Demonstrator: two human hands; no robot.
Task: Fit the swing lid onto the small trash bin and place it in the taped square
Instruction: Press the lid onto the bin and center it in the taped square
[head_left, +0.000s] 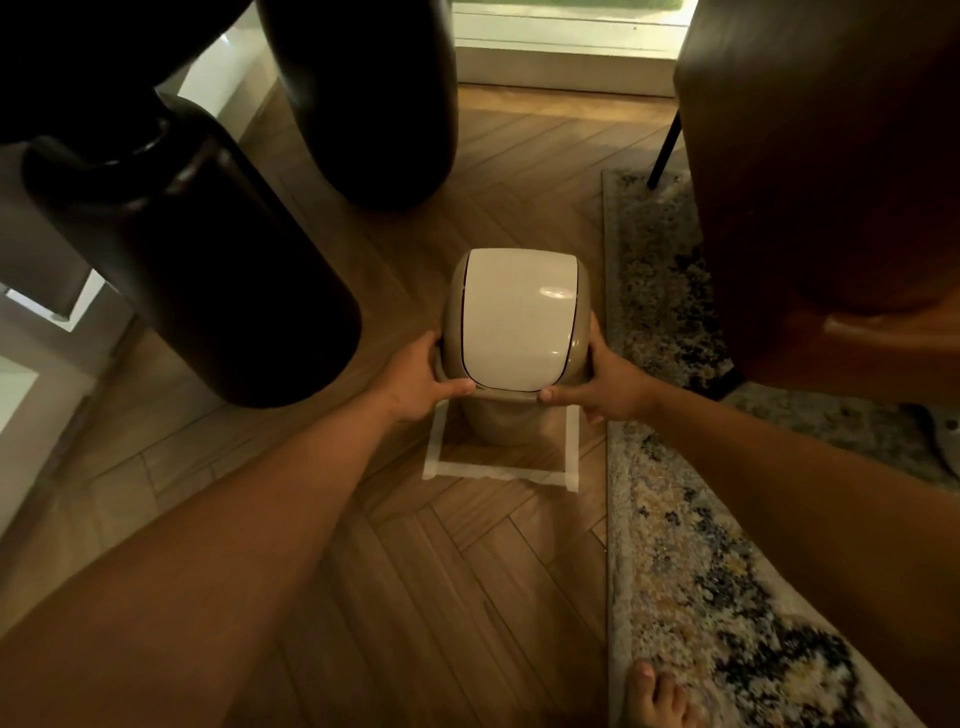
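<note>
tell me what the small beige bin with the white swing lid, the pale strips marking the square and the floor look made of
Small beige bin: likely moulded plastic, smooth with rounded edges. White swing lid: glossy plastic, judging by the bright glare spot. Pale strips: probably paper masking tape, matt with a ragged edge. Floor: wood-look herringbone planks with visible grain; real wood or laminate cannot be told.

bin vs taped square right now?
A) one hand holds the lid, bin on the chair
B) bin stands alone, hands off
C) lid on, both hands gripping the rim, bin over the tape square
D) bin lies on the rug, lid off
C: the swing lid sits on the bin, the left hand and right hand grip its rim, and the taped square frames its base.
</note>
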